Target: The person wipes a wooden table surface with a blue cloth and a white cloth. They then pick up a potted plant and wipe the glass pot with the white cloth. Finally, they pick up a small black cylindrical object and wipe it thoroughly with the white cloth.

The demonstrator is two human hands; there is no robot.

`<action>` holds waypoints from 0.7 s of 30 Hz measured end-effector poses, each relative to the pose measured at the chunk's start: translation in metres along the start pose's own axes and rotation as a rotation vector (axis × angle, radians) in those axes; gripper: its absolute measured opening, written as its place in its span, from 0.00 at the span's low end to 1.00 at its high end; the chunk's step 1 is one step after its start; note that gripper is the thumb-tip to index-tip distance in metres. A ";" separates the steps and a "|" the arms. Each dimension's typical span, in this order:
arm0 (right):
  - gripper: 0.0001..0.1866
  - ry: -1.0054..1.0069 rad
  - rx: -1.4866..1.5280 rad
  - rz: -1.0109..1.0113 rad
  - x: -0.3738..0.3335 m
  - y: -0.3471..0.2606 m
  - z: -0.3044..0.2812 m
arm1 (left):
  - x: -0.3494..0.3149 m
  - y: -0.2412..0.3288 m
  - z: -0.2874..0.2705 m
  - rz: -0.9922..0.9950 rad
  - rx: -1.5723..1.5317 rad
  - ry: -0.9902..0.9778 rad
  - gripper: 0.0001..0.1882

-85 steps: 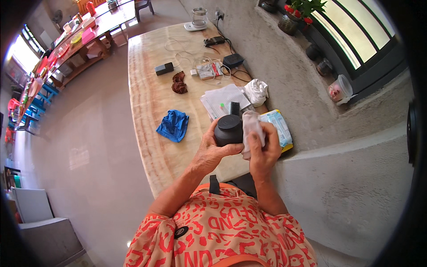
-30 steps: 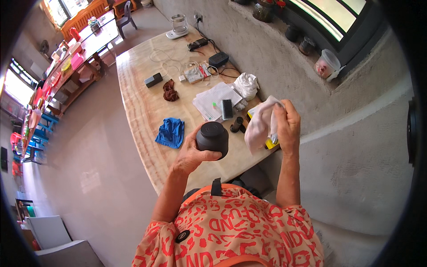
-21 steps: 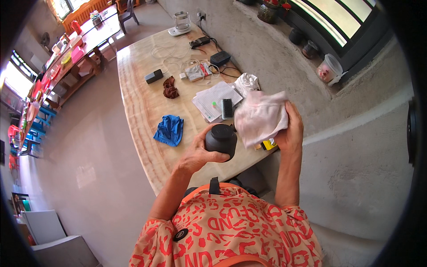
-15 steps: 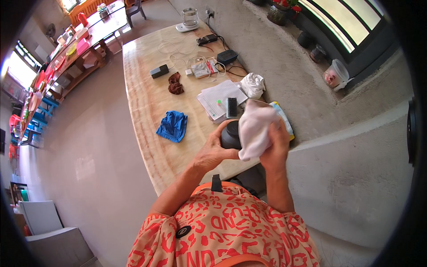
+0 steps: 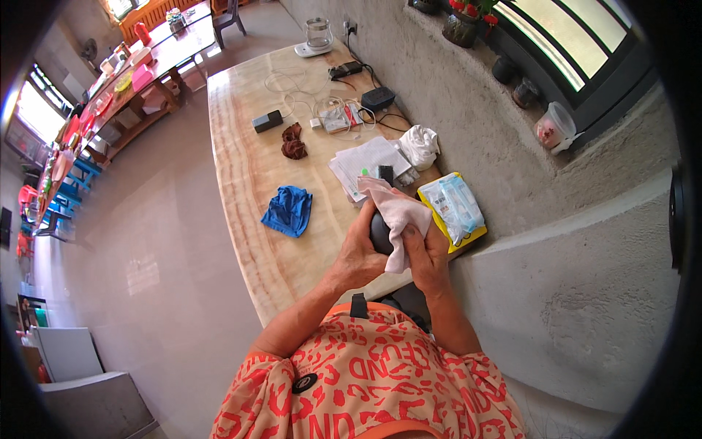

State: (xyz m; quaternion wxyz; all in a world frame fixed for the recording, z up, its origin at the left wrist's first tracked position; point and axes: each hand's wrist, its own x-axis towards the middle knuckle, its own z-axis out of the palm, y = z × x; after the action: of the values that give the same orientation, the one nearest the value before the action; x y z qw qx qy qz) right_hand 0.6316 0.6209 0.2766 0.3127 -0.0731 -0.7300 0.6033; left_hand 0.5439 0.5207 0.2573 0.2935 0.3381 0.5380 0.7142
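Note:
My left hand (image 5: 358, 252) is wrapped round the left side of a rounded black container (image 5: 379, 235), held over the near end of the table. A pale pink cloth (image 5: 406, 214) drapes over the container's top and right side. My right hand (image 5: 430, 257) grips this cloth and presses it against the container. Most of the container's top is hidden by the cloth. Just beyond the cloth, a dark-bristled brush (image 5: 385, 173) lies partly covered on white papers (image 5: 358, 164). Left of my hands lies a crumpled blue cloth (image 5: 287, 211).
A yellow-and-white package (image 5: 453, 208) sits at the table's right edge, near a bunched white cloth (image 5: 419, 146). Farther off are a brown cloth (image 5: 294, 141), a grey box (image 5: 267, 121), tangled cables (image 5: 296, 91), a black adapter (image 5: 378, 98) and a glass kettle (image 5: 318, 35).
My right hand has brought the pink cloth left and down onto the container, covering its lid. The yellow-and-white package, mostly hidden before, now shows fully.

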 end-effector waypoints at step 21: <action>0.19 0.372 1.204 0.329 0.015 0.031 -0.055 | -0.001 -0.009 -0.012 -0.018 -0.053 -0.175 0.41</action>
State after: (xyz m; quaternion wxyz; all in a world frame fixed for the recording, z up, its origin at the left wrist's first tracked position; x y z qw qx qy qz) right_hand 0.6409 0.6821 0.2582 0.3235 -0.0991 -0.1772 0.9242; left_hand 0.5351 0.5153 0.2464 0.3545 0.3868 0.4942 0.6931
